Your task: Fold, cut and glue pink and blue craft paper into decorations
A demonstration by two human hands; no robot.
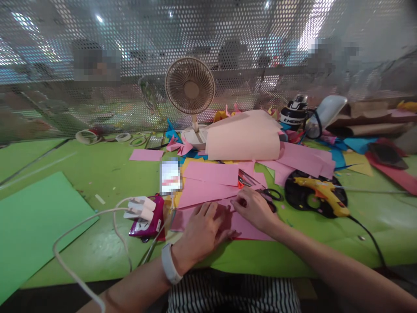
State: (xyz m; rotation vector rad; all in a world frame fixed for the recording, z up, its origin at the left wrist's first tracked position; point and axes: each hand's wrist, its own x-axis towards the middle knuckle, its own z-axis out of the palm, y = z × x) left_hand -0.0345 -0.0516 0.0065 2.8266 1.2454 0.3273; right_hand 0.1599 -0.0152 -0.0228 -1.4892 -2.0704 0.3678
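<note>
Green table [104,174] carries lt-green sheet [39,226] lower L — purple power strip [158,209] L of ctr, pink paper pile [203,193] ctr, fan [191,89] upper ctr — black pad [295,201] mid R.

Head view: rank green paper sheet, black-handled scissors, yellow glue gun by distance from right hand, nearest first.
1. Black-handled scissors: just right of the right hand, slightly beyond.
2. Yellow glue gun: farther right.
3. Green paper sheet: far left.

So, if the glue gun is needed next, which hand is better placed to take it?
Probably the right hand: the glue gun lies to its right, clearly nearer to it. The left hand, over the pink paper, would likely have to cross the right arm.
</note>
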